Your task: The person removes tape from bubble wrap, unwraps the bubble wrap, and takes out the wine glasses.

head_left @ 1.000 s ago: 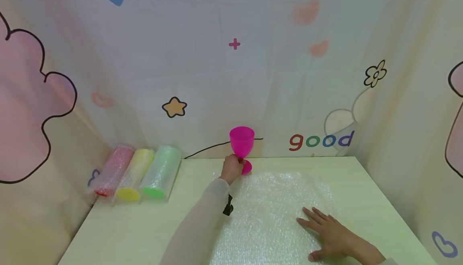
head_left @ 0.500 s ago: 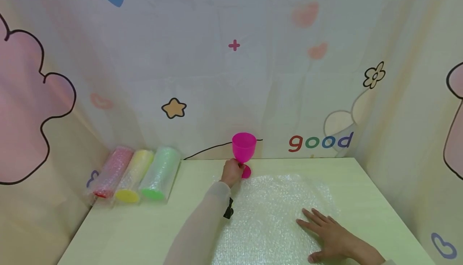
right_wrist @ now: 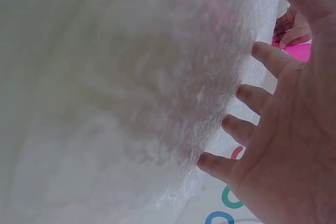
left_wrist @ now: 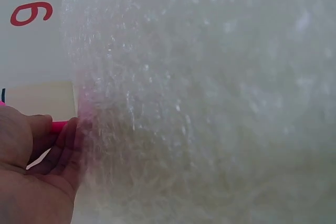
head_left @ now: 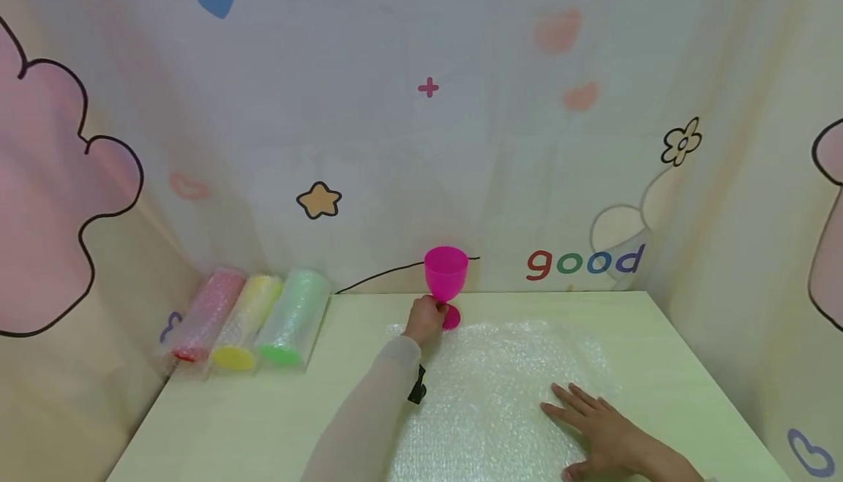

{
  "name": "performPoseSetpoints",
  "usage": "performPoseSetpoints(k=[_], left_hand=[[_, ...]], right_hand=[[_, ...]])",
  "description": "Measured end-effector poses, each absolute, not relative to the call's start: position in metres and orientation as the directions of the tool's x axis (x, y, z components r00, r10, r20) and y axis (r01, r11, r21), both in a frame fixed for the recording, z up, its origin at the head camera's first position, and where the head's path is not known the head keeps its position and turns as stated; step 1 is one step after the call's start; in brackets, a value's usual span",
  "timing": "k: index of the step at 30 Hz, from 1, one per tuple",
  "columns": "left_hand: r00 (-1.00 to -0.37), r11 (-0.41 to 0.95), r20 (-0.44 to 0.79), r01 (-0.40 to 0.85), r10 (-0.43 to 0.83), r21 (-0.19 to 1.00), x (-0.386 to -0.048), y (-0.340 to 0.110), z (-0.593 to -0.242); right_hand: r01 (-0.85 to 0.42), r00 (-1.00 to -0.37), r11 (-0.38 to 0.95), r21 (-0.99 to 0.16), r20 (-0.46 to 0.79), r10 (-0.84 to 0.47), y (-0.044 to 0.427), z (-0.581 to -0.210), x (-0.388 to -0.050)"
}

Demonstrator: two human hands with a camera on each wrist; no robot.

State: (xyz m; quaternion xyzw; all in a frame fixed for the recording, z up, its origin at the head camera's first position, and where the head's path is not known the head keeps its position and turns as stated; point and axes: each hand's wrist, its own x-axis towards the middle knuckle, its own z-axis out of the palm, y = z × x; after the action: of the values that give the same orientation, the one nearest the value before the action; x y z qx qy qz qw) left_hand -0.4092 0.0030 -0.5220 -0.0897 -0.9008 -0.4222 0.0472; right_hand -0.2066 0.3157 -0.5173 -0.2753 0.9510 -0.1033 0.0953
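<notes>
A bright pink goblet stands at the far middle of the table, its round base near the back edge of a clear bubble wrap sheet. My left hand pinches its stem between thumb and fingers; in the left wrist view that hand holds the pink stem beside the wrap. With fingers spread, my right hand rests on the right part of the sheet. The right wrist view shows the fingertips of this hand touching the bubble wrap.
Three wrapped items lie side by side at the table's left back: one red, one yellow and one green. A printed curtain hangs behind the table and along both sides.
The goblet in my left hand has moved slightly down and to the right in the head view. My right hand stays on the wrap.
</notes>
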Motion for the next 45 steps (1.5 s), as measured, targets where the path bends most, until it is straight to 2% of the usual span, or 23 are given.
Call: performPoseSetpoints(k=[7, 13, 18, 19, 25, 26, 33, 38, 45], left_hand=[[-0.967, 0.649, 0.197, 0.254, 0.161, 0.717, -0.400, -0.001, -0.528], [-0.967, 0.653, 0.178, 0.255, 0.183, 0.713, -0.394, -0.007, -0.537], [-0.969, 0.617, 0.170, 0.245, 0.179, 0.748, -0.394, -0.014, -0.536], [-0.962, 0.601, 0.206, 0.271, 0.178, 0.752, -0.399, -0.017, -0.544], [-0.985, 0.520, 0.135, 0.171, 0.106, 0.837, -0.385, -0.034, -0.526], [-0.990, 0.523, 0.097, 0.134, 0.098, 0.842, -0.376, -0.036, -0.513], [-0.979, 0.579, 0.140, 0.200, 0.147, 0.790, -0.351, -0.057, -0.488], [-0.960, 0.571, 0.205, 0.278, 0.190, 0.773, -0.342, -0.076, -0.468], [-0.944, 0.650, 0.271, 0.325, 0.186, 0.687, -0.322, -0.101, -0.452]], right_hand=[[-0.505, -0.826, 0.823, -0.262, -0.129, -0.548, 0.312, -0.524, -0.204], [-0.529, -0.810, 0.804, -0.274, -0.120, -0.574, 0.309, -0.530, -0.199], [-0.476, -0.822, 0.831, -0.289, -0.191, -0.537, 0.308, -0.531, -0.198], [-0.462, -0.825, 0.837, -0.294, -0.203, -0.527, 0.308, -0.531, -0.199], [-0.430, -0.836, 0.855, -0.288, -0.230, -0.498, 0.308, -0.530, -0.201], [-0.432, -0.839, 0.858, -0.278, -0.226, -0.495, 0.308, -0.530, -0.202], [-0.441, -0.853, 0.868, -0.229, -0.192, -0.485, 0.310, -0.526, -0.196], [-0.483, -0.860, 0.853, -0.197, -0.076, -0.504, 0.309, -0.514, -0.197], [-0.499, -0.857, 0.836, -0.230, -0.010, -0.515, 0.298, -0.500, -0.194]])
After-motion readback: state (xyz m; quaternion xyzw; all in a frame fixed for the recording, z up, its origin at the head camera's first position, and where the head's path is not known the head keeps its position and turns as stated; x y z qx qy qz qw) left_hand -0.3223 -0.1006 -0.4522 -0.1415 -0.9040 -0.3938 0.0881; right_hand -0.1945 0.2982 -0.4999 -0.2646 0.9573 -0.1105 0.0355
